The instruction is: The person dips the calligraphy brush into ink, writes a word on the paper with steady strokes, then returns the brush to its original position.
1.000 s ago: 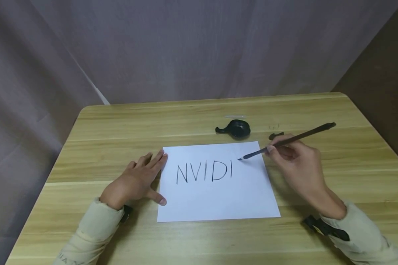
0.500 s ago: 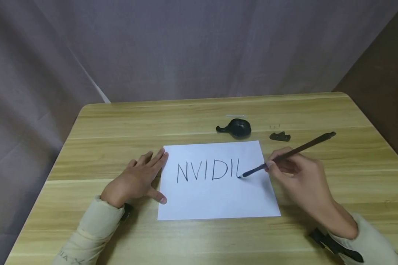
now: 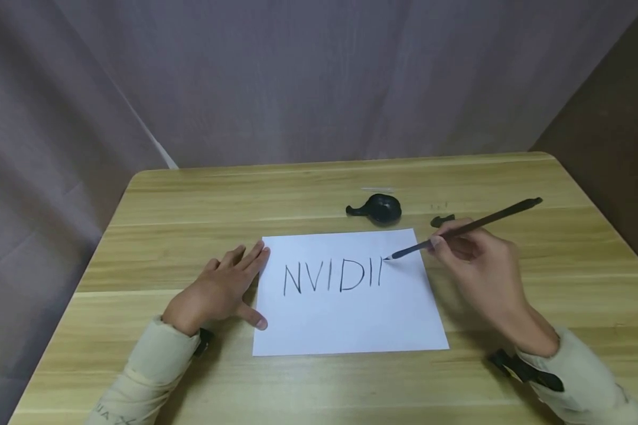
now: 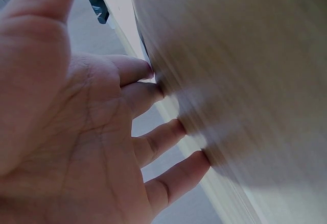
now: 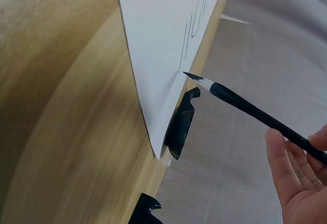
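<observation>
My right hand (image 3: 481, 274) pinches a dark-handled writing brush (image 3: 489, 219) between thumb and fingers, the handle slanting up to the right. In the head view its dark tip is beside the top of the last stroke on a white sheet of paper (image 3: 351, 324). The right wrist view shows the brush tip (image 5: 191, 76) close to the paper; whether it touches, I cannot tell. Black strokes on the sheet read "NVIDI" plus one more upright line. My left hand (image 3: 212, 298) lies with fingers spread at the paper's left edge, its fingertips (image 4: 179, 127) pressing down there.
Behind the paper sits a black dish with a spout-like handle (image 3: 381, 209), and a thin clear strip (image 3: 377, 189) lies beyond it. A small black brush rest (image 3: 442, 221) is partly hidden behind my right hand. The wooden table (image 3: 308, 389) ends at a grey curtain (image 3: 319, 82).
An upright stroke has appeared right of the last "I". The brush went down along it, then rose again to its top. My left hand has stayed in place.
</observation>
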### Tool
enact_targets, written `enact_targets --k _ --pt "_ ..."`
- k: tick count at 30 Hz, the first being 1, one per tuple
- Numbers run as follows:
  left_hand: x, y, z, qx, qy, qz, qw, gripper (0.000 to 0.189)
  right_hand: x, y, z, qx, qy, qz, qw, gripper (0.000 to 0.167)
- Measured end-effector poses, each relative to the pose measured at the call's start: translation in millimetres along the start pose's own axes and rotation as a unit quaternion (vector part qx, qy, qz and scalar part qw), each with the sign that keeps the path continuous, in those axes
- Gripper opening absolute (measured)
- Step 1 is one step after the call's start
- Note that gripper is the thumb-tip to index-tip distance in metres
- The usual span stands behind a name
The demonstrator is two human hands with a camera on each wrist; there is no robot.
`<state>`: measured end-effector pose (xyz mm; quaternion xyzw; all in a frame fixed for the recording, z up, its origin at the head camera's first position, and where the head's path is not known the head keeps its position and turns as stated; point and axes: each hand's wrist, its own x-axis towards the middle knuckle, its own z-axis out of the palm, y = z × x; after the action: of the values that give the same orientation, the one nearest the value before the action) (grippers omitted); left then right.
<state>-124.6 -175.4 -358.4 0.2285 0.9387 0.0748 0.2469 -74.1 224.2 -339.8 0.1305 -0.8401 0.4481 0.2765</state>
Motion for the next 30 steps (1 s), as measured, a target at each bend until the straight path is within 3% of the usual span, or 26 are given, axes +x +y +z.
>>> enact_targets --k 8,18,30 --pt "0.7 -0.3 1.1 -0.005 0.003 0.001 1.0 0.141 2.0 3.8 4.0 0.006 -0.003 0.01 0.9999 0.013" --pt "-1.0 -1.2 0.4 -0.001 0.003 0.003 1.0 0.14 -4.3 -3.0 -8.2 -0.054 -0.023 0.013 0.9982 0.014" --pt "-2.8 -1.7 -0.5 -0.006 0.006 0.007 0.9999 0.139 -12.1 -17.4 -20.6 -0.077 -0.05 0.004 0.9958 0.018"
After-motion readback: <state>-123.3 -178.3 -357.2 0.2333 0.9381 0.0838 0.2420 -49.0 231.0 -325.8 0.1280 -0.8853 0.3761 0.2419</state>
